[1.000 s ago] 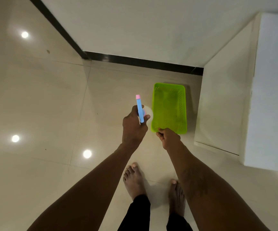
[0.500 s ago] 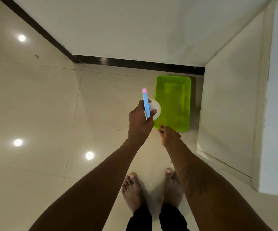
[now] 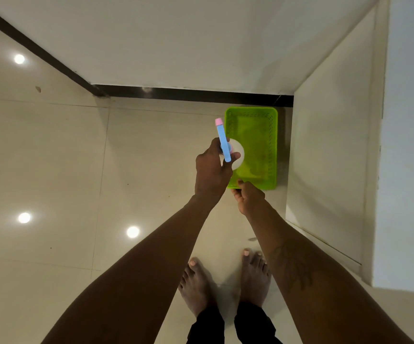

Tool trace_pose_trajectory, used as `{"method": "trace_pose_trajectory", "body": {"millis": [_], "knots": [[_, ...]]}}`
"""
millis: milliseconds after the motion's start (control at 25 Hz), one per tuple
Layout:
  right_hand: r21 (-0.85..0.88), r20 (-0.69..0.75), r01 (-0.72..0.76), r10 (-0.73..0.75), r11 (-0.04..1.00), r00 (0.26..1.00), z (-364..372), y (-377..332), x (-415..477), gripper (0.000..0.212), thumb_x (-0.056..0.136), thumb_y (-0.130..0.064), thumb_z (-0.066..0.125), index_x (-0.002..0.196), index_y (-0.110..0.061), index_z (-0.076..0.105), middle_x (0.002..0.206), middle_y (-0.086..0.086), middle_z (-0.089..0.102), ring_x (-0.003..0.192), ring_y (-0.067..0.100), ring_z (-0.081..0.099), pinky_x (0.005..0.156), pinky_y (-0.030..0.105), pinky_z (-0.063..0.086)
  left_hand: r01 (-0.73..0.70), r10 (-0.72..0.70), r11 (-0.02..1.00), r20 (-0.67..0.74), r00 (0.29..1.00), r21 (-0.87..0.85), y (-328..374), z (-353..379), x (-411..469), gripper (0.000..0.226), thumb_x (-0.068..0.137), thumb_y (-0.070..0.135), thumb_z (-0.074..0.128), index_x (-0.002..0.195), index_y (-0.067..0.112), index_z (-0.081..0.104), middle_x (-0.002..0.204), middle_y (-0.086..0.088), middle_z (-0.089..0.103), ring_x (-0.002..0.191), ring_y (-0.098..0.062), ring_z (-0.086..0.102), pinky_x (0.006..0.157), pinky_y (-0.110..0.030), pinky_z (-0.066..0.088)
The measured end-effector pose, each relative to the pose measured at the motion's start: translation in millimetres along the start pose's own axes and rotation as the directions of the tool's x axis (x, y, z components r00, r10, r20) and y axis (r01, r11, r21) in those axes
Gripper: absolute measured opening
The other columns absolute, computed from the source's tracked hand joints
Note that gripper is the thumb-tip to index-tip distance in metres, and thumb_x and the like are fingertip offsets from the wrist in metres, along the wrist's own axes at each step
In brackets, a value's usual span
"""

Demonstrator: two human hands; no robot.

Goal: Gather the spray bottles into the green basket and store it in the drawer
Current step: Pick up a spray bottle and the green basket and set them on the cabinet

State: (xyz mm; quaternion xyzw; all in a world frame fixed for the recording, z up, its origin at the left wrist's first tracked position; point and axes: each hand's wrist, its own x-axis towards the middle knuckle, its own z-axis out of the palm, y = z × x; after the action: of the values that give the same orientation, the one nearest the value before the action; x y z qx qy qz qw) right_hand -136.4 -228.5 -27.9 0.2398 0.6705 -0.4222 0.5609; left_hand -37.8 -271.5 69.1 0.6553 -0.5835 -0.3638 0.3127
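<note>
Standing barefoot on the pale tiled floor [image 3: 64,157], looking straight down. Left hand [image 3: 212,172] clenched around a spray bottle [image 3: 223,140], blue head with a pink tip up top and a pale round body showing beneath the fingers [image 3: 234,156]. Bottle held above the left edge of the green basket [image 3: 263,145], not yet inside. Spray head's long axis running almost straight away from the body, tilted slightly left, pink nozzle pointing toward the wall with the dark skirting; bottle body pointing downward toward the floor, seen end-on. Right hand [image 3: 249,198] curled at the basket's near rim, apparently pinching it, though the contact itself too small to confirm. Basket lying on the floor, long axis also running away from the feet, tucked beside a white cabinet [image 3: 330,157]. Inside of the basket seemingly empty, so gathering judged barely begun: this bottle still to go in, any others out of view, and no drawer in sight, storing left entirely undone
</note>
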Motion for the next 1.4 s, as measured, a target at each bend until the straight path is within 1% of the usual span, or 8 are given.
{"method": "trace_pose_trajectory", "body": {"millis": [120, 240, 440, 560, 680, 920, 1200, 1400], "knots": [[-0.247, -0.109, 0.022, -0.051, 0.969, 0.993, -5, -13, -20, 0.042, 0.089, -0.007, 0.067, 0.128, -0.002, 0.052, 0.125, 0.013, 0.060, 0.106, 0.029, 0.060, 0.100, 0.042, 0.052, 0.039, -0.038, 0.998, 0.026, 0.999, -0.042, 6, 2, -1, 0.031, 0.085, 0.025, 0.077, 0.111, 0.014, 0.063, 0.094, 0.002, 0.074, 0.088, -0.019, 0.070, 0.079, -0.038, 0.056], [-0.737, -0.195, 0.155, -0.427, 0.658, 0.883, -5, -25, -48, 0.037, 0.088, -0.020, 0.067, 0.120, -0.002, 0.061, 0.120, 0.013, 0.066, 0.109, 0.033, 0.063, 0.095, 0.034, 0.047, 0.073, -0.073, 0.997, 0.045, 0.996, -0.018, 13, 0, -4, 0.032, 0.084, 0.032, 0.077, 0.108, 0.014, 0.066, 0.092, 0.002, 0.072, 0.083, -0.018, 0.068, 0.075, -0.038, 0.054], [-0.470, 0.298, 0.792, -0.774, 0.391, 0.559, 18, -36, -105, 0.026, 0.083, -0.005, 0.069, 0.109, -0.008, 0.071, 0.100, 0.001, 0.073, 0.092, 0.014, 0.068, 0.071, 0.009, 0.048, 0.100, -0.105, 0.988, 0.029, 0.994, 0.119, 25, 0, -3, 0.017, 0.082, 0.019, 0.072, 0.099, 0.019, 0.069, 0.081, 0.004, 0.072, 0.065, -0.021, 0.061, 0.064, -0.037, 0.051], [-0.375, 0.535, 0.916, -0.774, 0.142, 0.339, 19, -47, -109, 0.039, 0.082, -0.006, 0.067, 0.120, -0.013, 0.067, 0.112, -0.001, 0.072, 0.100, 0.013, 0.067, 0.080, 0.024, 0.056, 0.163, -0.168, 0.974, 0.017, 0.986, 0.159, 23, 1, 3, 0.020, 0.078, 0.018, 0.070, 0.097, 0.022, 0.071, 0.070, 0.001, 0.069, 0.057, -0.024, 0.056, 0.061, -0.043, 0.050], [-0.318, 0.651, 0.948, -0.722, 0.022, 0.235, 25, -62, -104, 0.041, 0.085, -0.015, 0.066, 0.126, -0.012, 0.064, 0.117, 0.000, 0.071, 0.100, 0.013, 0.067, 0.079, 0.027, 0.058, 0.116, -0.120, 0.988, 0.035, 0.992, 0.102, 26, 6, 6, 0.014, 0.079, 0.021, 0.062, 0.086, 0.016, 0.073, 0.067, -0.001, 0.070, 0.056, -0.023, 0.062, 0.058, -0.042, 0.053], [-0.397, 0.719, 0.900, -0.671, -0.181, 0.182, 43, -87, -81, 0.030, 0.092, -0.019, 0.066, 0.120, -0.011, 0.071, 0.096, 0.005, 0.076, 0.079, 0.018, 0.069, 0.072, 0.030, 0.057, 0.076, -0.077, 0.997, 0.016, 0.997, 0.033, 13, 20, 30, 0.018, 0.084, 0.012, 0.060, 0.094, 0.014, 0.076, 0.077, -0.002, 0.075, 0.062, -0.021, 0.066, 0.065, -0.034, 0.051], [-0.488, 0.750, 0.825, -0.621, -0.284, 0.230, 71, -114, -58, 0.029, 0.094, -0.009, 0.063, 0.123, -0.003, 0.065, 0.114, 0.013, 0.071, 0.105, 0.029, 0.066, 0.094, 0.033, 0.050, 0.072, -0.094, 0.986, 0.147, 0.985, 0.148, 9, 35, 56, 0.045, 0.081, 0.017, 0.064, 0.126, 0.011, 0.063, 0.108, -0.012, 0.075, 0.105, -0.028, 0.069, 0.092, -0.037, 0.047], [-0.482, 0.797, 0.824, -0.540, -0.297, 0.271, 83, -125, -36, 0.031, 0.094, -0.005, 0.063, 0.124, -0.007, 0.063, 0.116, 0.011, 0.068, 0.109, 0.027, 0.063, 0.095, 0.027, 0.047, 0.055, -0.120, 0.965, 0.244, 0.962, 0.257, 1, 41, 68, 0.069, 0.081, 0.029, 0.060, 0.147, 0.015, 0.045, 0.100, -0.012, 0.074, 0.092, -0.032, 0.067, 0.079, -0.029, 0.040]]}}
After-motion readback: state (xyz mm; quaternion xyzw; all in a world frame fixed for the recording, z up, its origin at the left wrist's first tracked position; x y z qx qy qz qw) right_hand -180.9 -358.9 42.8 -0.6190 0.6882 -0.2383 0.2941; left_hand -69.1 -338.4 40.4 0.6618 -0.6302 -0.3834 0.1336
